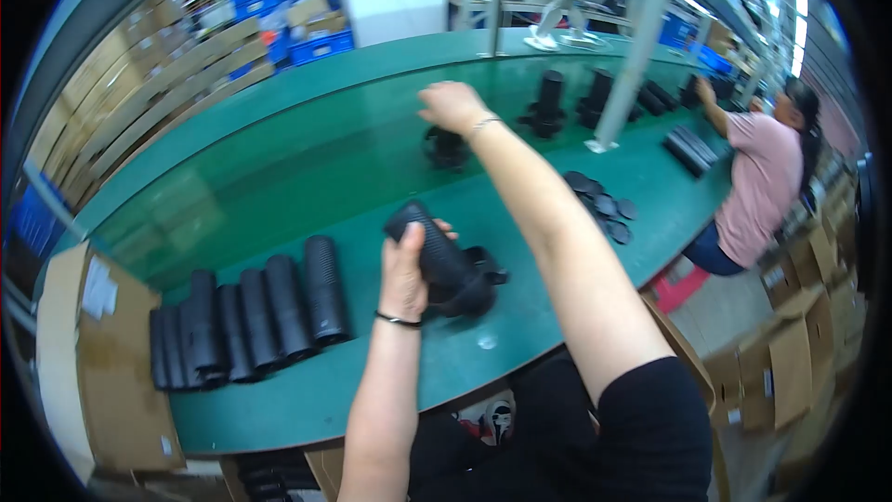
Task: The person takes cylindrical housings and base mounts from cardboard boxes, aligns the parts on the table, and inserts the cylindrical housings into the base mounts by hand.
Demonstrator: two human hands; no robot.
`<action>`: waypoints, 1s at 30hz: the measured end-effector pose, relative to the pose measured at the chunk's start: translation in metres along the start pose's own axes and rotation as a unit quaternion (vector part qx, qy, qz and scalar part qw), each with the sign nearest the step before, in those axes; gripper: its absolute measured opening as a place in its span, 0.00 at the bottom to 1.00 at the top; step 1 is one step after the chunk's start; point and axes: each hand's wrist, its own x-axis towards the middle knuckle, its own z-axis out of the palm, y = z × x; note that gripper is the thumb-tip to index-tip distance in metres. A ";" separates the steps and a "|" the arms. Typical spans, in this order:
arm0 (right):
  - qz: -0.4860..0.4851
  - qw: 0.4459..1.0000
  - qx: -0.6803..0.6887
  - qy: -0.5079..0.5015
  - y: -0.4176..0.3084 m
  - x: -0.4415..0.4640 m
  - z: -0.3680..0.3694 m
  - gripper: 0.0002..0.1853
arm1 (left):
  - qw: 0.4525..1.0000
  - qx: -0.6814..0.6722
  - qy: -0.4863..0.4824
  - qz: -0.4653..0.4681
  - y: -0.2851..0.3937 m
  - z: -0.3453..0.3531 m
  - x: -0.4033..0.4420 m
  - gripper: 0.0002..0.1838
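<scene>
My left hand point(404, 270) is wrapped around a black ribbed cylinder point(440, 246), which tilts over the near half of the green table. The cylinder's lower end meets a wider black base with side tabs point(469, 293). My right hand point(455, 110) is stretched forward, fingers curled over the top of a black flanged part point(447, 149) at the far green strip. That hand hides the upper end of the part, and the fingertips are slightly blurred. Left of my left hand, several black ribbed cylinders point(283, 307) stand in a row.
Thin black discs point(604, 206) lie in a loose pile right of my right forearm. Beyond are more black assemblies point(548, 107) and a grey upright post point(636, 56). A cardboard box point(116, 363) borders the left end. At right, a co-worker point(762, 167) sits reaching toward the line.
</scene>
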 end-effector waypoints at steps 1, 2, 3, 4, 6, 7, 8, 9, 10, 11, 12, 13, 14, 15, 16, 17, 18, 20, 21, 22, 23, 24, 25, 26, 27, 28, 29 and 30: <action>0.026 0.999 0.015 0.023 0.003 0.003 0.006 0.17 | 1.000 0.018 0.004 0.005 0.000 -0.001 0.001 0.27; 0.064 0.998 0.002 0.018 0.000 0.002 0.000 0.21 | 0.999 0.036 0.009 0.005 0.000 -0.002 0.001 0.28; 0.108 0.993 -0.028 0.039 -0.005 -0.001 -0.005 0.25 | 0.999 0.034 0.014 0.009 0.001 -0.001 0.000 0.28; 0.139 0.990 0.003 0.033 -0.004 -0.001 -0.008 0.27 | 0.999 0.030 0.016 0.011 0.002 -0.001 0.000 0.27; 0.156 0.987 0.021 0.019 0.003 -0.003 -0.003 0.26 | 0.999 0.025 0.026 0.008 0.003 -0.003 0.001 0.25; 0.137 0.988 0.008 0.065 0.005 -0.007 0.002 0.26 | 0.999 0.025 0.029 0.008 0.003 -0.004 0.002 0.24; 0.119 0.987 -0.007 0.110 0.007 -0.011 0.006 0.26 | 0.999 0.025 0.030 0.008 0.001 -0.003 0.002 0.24; 0.101 0.982 -0.022 0.157 0.009 -0.013 0.009 0.26 | 0.999 0.025 0.030 0.011 0.002 -0.003 0.002 0.23; 0.080 0.986 0.049 0.137 0.006 -0.015 0.004 0.25 | 0.999 0.026 0.030 0.015 0.001 -0.004 0.003 0.23; 0.058 0.984 0.120 0.115 -0.004 -0.019 -0.010 0.25 | 0.999 0.028 0.030 0.019 -0.001 -0.006 0.005 0.24; 0.036 0.977 0.190 0.092 -0.014 -0.025 -0.023 0.24 | 0.999 0.028 0.031 0.022 -0.002 -0.007 0.005 0.24; 0.049 0.934 0.351 -0.045 -0.036 -0.039 -0.052 0.24 | 0.998 0.036 0.037 0.035 -0.002 -0.006 0.004 0.26; 0.063 0.847 0.497 -0.177 -0.060 -0.057 -0.076 0.23 | 0.997 0.044 0.042 0.046 -0.001 -0.004 0.003 0.29; -0.015 0.827 0.513 -0.231 -0.073 -0.072 -0.083 0.24 | 0.996 0.052 0.045 0.056 -0.002 -0.002 0.002 0.32; -0.092 0.798 0.524 -0.282 -0.082 -0.086 -0.086 0.25 | 0.993 0.054 0.043 0.093 -0.006 -0.001 0.004 0.37; -0.158 0.820 0.499 -0.230 -0.090 -0.101 -0.085 0.25 | 0.989 0.055 0.041 0.130 -0.012 -0.003 0.008 0.43; -0.225 0.835 0.469 -0.176 -0.094 -0.111 -0.083 0.24 | 0.983 0.058 0.041 0.169 -0.015 -0.004 0.009 0.50; -0.175 0.818 0.508 -0.206 -0.090 -0.120 -0.092 0.28 | 0.986 0.088 0.030 0.136 -0.009 0.000 0.002 0.56; -0.170 0.824 0.495 -0.215 -0.085 -0.124 -0.095 0.29 | 0.985 0.112 0.020 0.133 -0.009 0.002 0.000 0.57; -0.166 0.830 0.483 -0.223 -0.082 -0.127 -0.097 0.30 | 0.982 0.137 0.009 0.130 -0.009 0.004 -0.001 0.57; -0.162 0.844 0.468 -0.208 -0.082 -0.130 -0.098 0.32 | 0.972 0.190 0.018 0.137 -0.009 0.005 -0.001 0.58; -0.155 0.851 0.461 -0.197 -0.082 -0.134 -0.103 0.31 | 0.973 0.187 -0.008 0.136 -0.008 0.006 0.000 0.57; -0.148 0.858 0.455 -0.188 -0.083 -0.138 -0.111 0.30 | 0.973 0.185 -0.033 0.135 -0.006 0.007 0.000 0.57; -0.143 0.863 0.450 -0.180 -0.084 -0.142 -0.116 0.29 | 0.973 0.182 -0.054 0.132 -0.003 0.006 0.000 0.56; -0.162 0.866 0.460 -0.111 -0.084 -0.144 -0.117 0.26 | 0.965 0.174 -0.098 0.168 0.001 0.007 0.003 0.52; -0.158 0.873 0.457 -0.065 -0.080 -0.145 -0.113 0.24 | 0.962 0.197 -0.090 0.168 0.002 0.003 0.001 0.42; -0.122 0.875 0.466 -0.057 -0.076 -0.146 -0.118 0.23 | 0.959 0.236 -0.088 0.129 0.004 -0.005 0.003 0.37; -0.085 0.876 0.472 -0.048 -0.072 -0.146 -0.125 0.22 | 0.954 0.274 -0.087 0.089 0.007 -0.012 0.005 0.34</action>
